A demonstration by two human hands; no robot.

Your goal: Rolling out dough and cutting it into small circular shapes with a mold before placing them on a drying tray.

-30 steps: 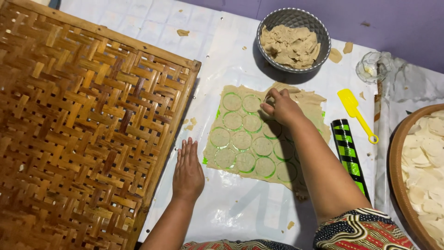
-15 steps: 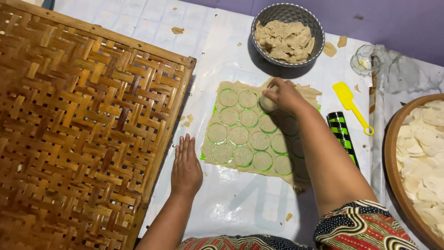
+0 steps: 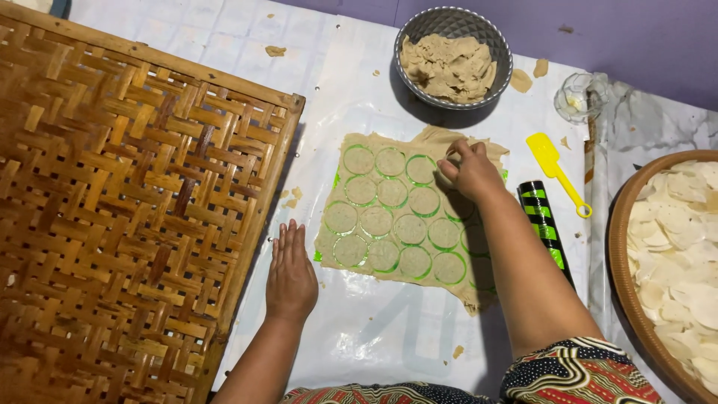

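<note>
Two hands were at work over a thin sheet of dough (image 3: 389, 224) spread on a clear plastic cover (image 3: 374, 329). The right hand (image 3: 470, 170) sat at the far right corner of the sheet, its fingers pinched on the dough's edge where the margin was bunched and lifted. The left hand (image 3: 290, 271) lay flat and released on the plastic just beside the sheet's left edge, grasping nothing.

About a dozen rounds had already been cut in three rows, each ringed by a green line where the layer beneath showed through. The rounds (image 3: 410, 229) remained in place, and most of the trimmings between and around them lay flat as well, so by my judgement the cutting looked finished while the peeling of scraps had barely begun at that one corner. None of the rounds had been lifted out, as far as could be seen.

Beyond the sheet stood a grey bowl (image 3: 410, 37) holding a lump of dough scraps (image 3: 449, 67). To the right lay a green and black striped roller (image 3: 542, 217) and a small yellow scraper (image 3: 555, 169), with a little glass (image 3: 580, 97) further back. A round wooden tray (image 3: 619, 262) at the right edge held many pale discs (image 3: 677, 247). A large woven bamboo mat (image 3: 127, 202) filled the left side, bare of rounds.
</note>
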